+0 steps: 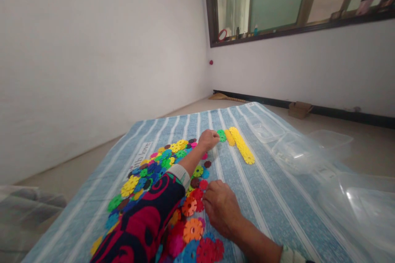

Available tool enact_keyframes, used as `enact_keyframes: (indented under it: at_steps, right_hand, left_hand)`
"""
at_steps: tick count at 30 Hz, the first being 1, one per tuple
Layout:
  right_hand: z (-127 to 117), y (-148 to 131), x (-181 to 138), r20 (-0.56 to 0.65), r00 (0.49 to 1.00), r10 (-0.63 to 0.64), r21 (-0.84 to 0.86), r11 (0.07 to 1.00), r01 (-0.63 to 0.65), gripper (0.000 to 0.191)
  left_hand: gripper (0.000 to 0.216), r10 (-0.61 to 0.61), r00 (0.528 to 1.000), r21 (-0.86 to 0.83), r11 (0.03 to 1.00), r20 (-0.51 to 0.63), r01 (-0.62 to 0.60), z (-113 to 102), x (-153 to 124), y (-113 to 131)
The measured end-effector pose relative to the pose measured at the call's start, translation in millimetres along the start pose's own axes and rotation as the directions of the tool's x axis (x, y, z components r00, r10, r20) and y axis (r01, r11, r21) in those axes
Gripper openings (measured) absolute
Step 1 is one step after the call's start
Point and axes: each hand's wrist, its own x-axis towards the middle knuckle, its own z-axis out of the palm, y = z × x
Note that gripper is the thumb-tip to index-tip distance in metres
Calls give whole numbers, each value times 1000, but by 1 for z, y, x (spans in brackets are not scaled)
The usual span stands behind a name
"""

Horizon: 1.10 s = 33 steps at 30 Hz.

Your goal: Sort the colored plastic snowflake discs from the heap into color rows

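Curling at the frame's center, the left hand (209,139) sits beside a green disc (222,136). Lower down, the right hand (222,209) bends near red discs (197,194); whether either pinches anything is unclear.

A patterned left sleeve (145,222) hides the middle of a heap of colored discs (151,167), whose near end is cropped by the bottom edge. Curled fingers conceal whatever the left hand (209,140) may hold beside a green disc (221,136); the right hand's (222,209) grip is equally unclear. At right, a see-through container (370,205) blurs and runs out of view. Small items (238,33) on the far window ledge (293,30) are too tiny to identify.
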Motion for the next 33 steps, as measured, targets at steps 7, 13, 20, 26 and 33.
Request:
enact_keyframes:
  at_steps: [7, 13, 20, 26, 33]
  right_hand:
    - [-1, 1, -1, 6, 1000, -15, -17, 1000, 15, 15]
    - [0, 2, -2, -6, 999, -45, 0, 999, 45, 15]
    - [-1, 3, -4, -10, 999, -40, 1, 999, 40, 17]
    - [-3, 4, -4, 8, 999, -41, 2, 999, 41, 16]
    - [-9, 1, -4, 18, 999, -30, 0, 1000, 30, 17]
  left_hand:
    - [22, -19, 999, 34, 999, -30, 20, -39, -56, -43]
    - [20, -5, 998, 160, 987, -60, 15, -57, -106, -67]
    - [20, 131, 990, 391, 915, -46, -103, -47, -143, -76]
    - [17, 85, 996, 365, 928, -4, -78, -43, -156, -82]
    - [22, 68, 993, 294, 955, -97, -37, -53, -182, -86]
